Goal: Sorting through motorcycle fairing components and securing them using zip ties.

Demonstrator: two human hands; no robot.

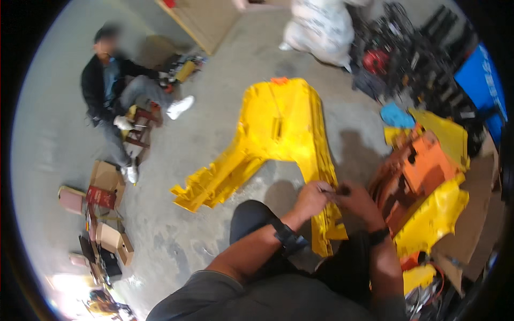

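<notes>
A large yellow plastic shell (278,117) lies on the floor in front of me, with two long legs spreading towards me and a small orange patch at its far edge. Over its right leg, my left hand (311,200) is closed, fingertips pinched together. My right hand (358,205) is closed too and meets the left one at the fingertips. Something small and dark seems to be between them, too blurred to name. Whether either hand touches the shell I cannot tell.
Orange and yellow plastic pieces (428,166) are heaped in a cardboard box (471,214) at my right. Beyond lie dark parts (396,59) and a white sack (321,32). At far left a person (110,85) sits low; opened cartons (110,179) stand nearer on that side.
</notes>
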